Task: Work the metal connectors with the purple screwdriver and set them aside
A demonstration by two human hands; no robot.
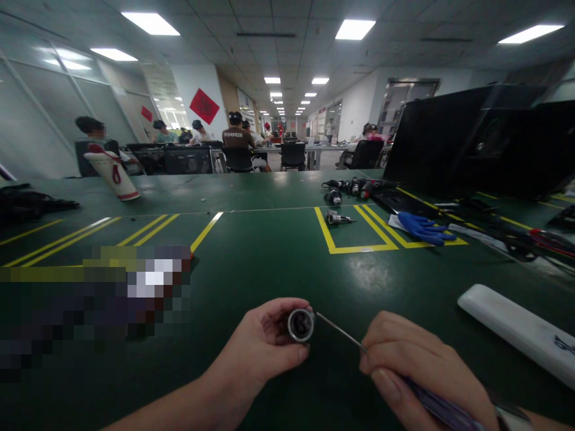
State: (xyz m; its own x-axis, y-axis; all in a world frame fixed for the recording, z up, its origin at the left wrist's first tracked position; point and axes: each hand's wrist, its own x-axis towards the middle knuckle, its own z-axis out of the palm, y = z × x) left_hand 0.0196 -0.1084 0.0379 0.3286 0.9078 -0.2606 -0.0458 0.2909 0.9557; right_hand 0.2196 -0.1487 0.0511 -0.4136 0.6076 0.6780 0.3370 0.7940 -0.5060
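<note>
My left hand is closed around a round metal connector, its open end turned toward me and its inside dark. In my right hand is a screwdriver, gripped by a purplish see-through handle. The thin shaft points left, and its tip lies close to the connector's upper right rim; whether they touch I cannot tell. Farther off on the green table, a similar metal connector with a thin pointed end lies inside a yellow taped box.
Several connectors with cables lie at the back, beside a large black monitor. A blue glove and a long white case are to the right. A white cup-like container stands back left; a blurred-out patch covers the left.
</note>
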